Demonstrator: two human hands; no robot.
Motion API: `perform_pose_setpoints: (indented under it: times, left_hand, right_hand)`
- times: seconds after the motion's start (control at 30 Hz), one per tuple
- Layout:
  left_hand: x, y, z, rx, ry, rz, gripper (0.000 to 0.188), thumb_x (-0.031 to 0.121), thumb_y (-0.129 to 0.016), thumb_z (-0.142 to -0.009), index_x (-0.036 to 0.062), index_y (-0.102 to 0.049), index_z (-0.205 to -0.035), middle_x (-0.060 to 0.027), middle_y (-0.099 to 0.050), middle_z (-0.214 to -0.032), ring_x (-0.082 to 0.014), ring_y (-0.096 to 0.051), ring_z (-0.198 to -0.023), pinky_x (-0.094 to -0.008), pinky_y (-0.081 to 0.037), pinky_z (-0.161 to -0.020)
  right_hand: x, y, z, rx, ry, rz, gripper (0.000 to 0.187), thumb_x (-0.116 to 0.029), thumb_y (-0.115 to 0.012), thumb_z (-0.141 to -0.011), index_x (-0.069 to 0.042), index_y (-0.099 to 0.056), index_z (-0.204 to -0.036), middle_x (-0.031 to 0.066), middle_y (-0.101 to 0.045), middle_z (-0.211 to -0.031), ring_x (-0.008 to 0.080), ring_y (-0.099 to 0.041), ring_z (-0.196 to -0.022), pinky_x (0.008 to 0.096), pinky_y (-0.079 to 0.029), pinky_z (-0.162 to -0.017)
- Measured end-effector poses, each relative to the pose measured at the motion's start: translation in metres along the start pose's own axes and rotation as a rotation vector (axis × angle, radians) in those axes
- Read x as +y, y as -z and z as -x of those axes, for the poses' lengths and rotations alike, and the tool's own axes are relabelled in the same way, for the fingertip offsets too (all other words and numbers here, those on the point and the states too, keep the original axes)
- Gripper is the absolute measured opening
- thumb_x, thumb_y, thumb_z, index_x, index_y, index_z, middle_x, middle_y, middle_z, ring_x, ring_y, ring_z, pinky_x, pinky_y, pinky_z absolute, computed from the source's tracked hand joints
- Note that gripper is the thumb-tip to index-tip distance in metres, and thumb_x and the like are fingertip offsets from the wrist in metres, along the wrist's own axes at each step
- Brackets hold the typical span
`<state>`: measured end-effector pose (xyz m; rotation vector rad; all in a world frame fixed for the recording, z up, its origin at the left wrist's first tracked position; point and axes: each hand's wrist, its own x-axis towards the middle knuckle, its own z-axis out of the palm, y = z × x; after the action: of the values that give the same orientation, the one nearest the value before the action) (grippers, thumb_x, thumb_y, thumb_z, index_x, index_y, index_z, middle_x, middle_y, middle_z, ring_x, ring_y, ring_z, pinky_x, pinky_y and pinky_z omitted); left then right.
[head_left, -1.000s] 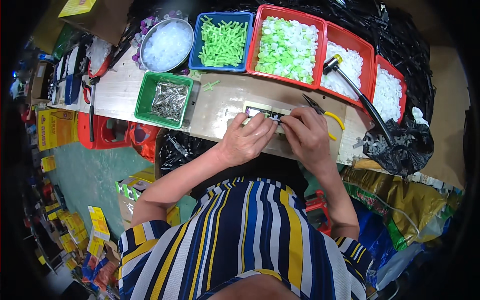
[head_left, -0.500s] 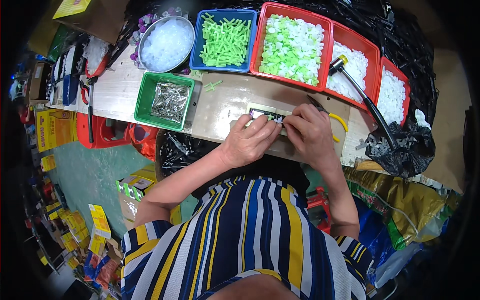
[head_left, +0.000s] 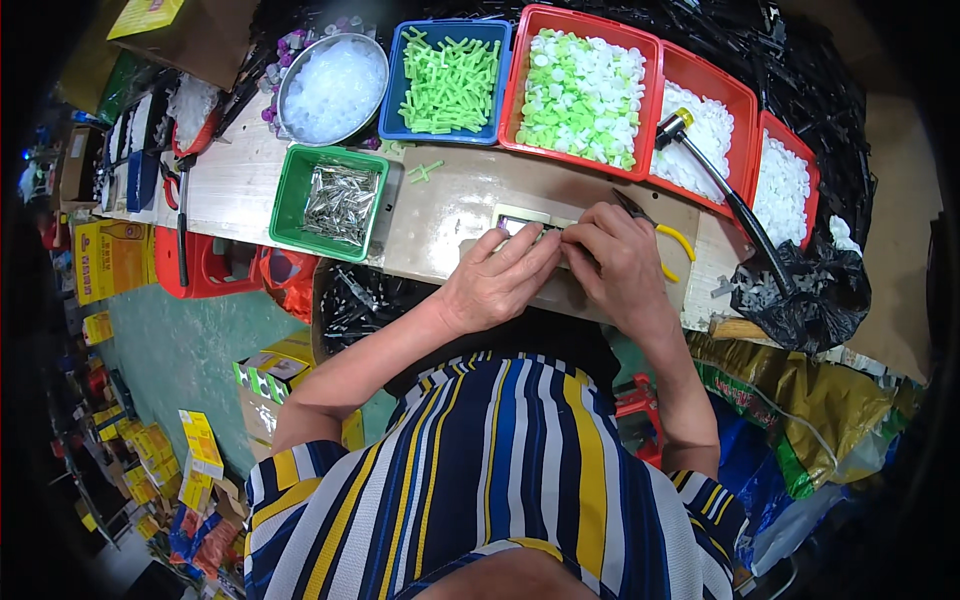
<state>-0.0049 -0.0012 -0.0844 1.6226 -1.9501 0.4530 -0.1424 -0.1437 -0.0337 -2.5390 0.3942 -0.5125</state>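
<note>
A small pale rectangular fixture point(head_left: 537, 216) with a dark piece in it lies on the brown work board point(head_left: 440, 215). My left hand point(head_left: 497, 287) bends over it from the left, fingers close together and gripping it, hiding most of the dark piece. My right hand point(head_left: 622, 265) is closed in a pinch at the fixture's right end; whatever sits between its fingertips is hidden. Just right of that hand are yellow-handled pliers point(head_left: 677, 245). Loose light-green plastic pieces point(head_left: 425, 171) rest on the board's upper left.
Along the back stand a metal bowl point(head_left: 284, 112) of clear pieces, a blue bin point(head_left: 385, 105) of green parts and red bins point(head_left: 512, 75) of caps and white parts. A green bin point(head_left: 282, 195) holds metal pins. A hammer point(head_left: 728, 190) leans over a black bag point(head_left: 825, 310).
My right hand's fingers have shifted slightly left, closer to the left fingertips. The white bit seen between the hands is now covered. My left hand stays nearly in place.
</note>
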Motion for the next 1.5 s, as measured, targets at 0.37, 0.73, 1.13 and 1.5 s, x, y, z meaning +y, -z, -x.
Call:
perform_pose_setpoints:
  times: [0.37, 0.73, 1.13, 1.5]
  left_hand:
    - [0.002, 0.002, 0.003, -0.013, 0.033, 0.052, 0.034, 0.010, -0.073, -0.073, 0.0040, -0.070, -0.107, -0.0098, -0.064, -0.116, -0.0267, -0.058, -0.105, -0.0365, -0.045, -0.081]
    - [0.000, 0.010, 0.006, 0.121, 0.219, 0.196, 0.044, 0.008, -0.080, -0.068, 0.0081, -0.070, -0.111, -0.0095, -0.063, -0.116, -0.0319, -0.055, -0.109, -0.0404, -0.047, -0.085]
    - [0.001, 0.003, 0.008, 0.025, 0.159, 0.085, 0.036, 0.016, -0.073, -0.077, 0.0071, -0.067, -0.111, -0.0088, -0.060, -0.114, -0.0287, -0.054, -0.112, -0.0425, -0.043, -0.088]
    - [-0.004, 0.016, 0.004, 0.109, 0.216, 0.188, 0.039, 0.005, -0.079, -0.068, 0.0082, -0.072, -0.106, -0.0092, -0.062, -0.110, -0.0333, -0.054, -0.109, -0.0429, -0.045, -0.085]
  right_hand:
    - [0.000, 0.000, -0.001, 0.008, 0.006, -0.010, 0.014, -0.006, -0.072, -0.076, -0.005, -0.066, -0.088, 0.0055, -0.058, -0.085, 0.0242, -0.060, -0.081, 0.0374, -0.040, -0.068]
    - [-0.001, 0.002, -0.003, 0.059, -0.017, -0.069, 0.015, -0.003, -0.072, -0.077, -0.003, -0.066, -0.091, 0.0073, -0.059, -0.085, 0.0254, -0.061, -0.075, 0.0368, -0.042, -0.065]
    - [-0.001, 0.011, 0.007, 0.070, -0.049, -0.037, 0.012, -0.001, -0.071, -0.078, -0.002, -0.067, -0.090, 0.0083, -0.061, -0.087, 0.0248, -0.063, -0.079, 0.0360, -0.044, -0.065]
    - [0.039, 0.093, 0.086, 0.338, -0.491, 0.150, 0.007, 0.004, -0.063, -0.085, 0.005, -0.065, -0.092, 0.0115, -0.063, -0.086, 0.0192, -0.062, -0.076, 0.0282, -0.048, -0.069]
